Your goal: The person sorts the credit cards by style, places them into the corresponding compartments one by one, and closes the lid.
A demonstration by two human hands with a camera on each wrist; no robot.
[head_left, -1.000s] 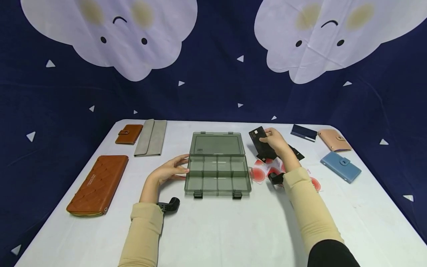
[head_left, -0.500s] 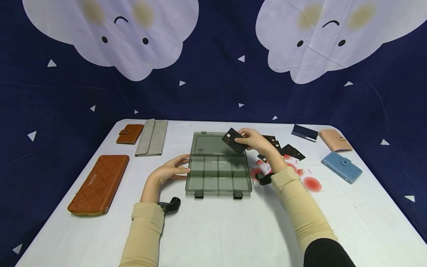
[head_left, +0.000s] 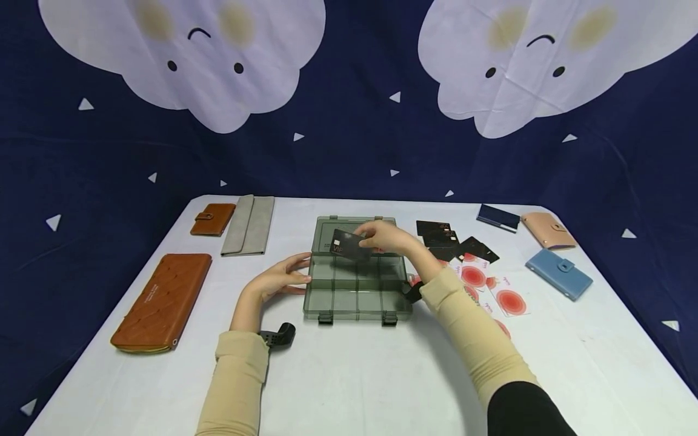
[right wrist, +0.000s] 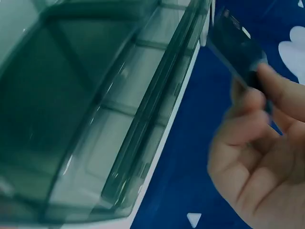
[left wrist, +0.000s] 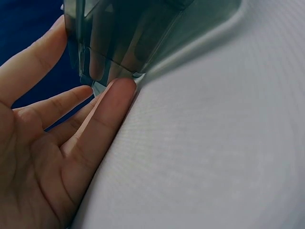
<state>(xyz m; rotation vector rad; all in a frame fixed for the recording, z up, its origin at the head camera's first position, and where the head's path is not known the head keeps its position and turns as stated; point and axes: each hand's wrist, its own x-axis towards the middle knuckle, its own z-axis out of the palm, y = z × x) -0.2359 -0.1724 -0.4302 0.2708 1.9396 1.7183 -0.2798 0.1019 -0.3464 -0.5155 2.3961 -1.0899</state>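
In the head view a translucent grey-green compartment box lies with its lid folded back on the table. My left hand rests against its left side; the left wrist view shows fairly straight, spread fingertips touching the box wall. Above the back row and the hinge, my right hand pinches a black VIP card between thumb and fingers. The right wrist view also has this card, held over the box and slightly blurred. Several more black cards lie right of the box.
Cards with red circles spread beneath the right forearm. At the right lie a dark blue case, a peach wallet and a blue wallet. Leftward are a small brown wallet, a grey pouch and a large brown wallet.
My right hand has lifted a black card from the pile at the right and carried it left over the box, turning it more level. My left hand stays at the box's side.
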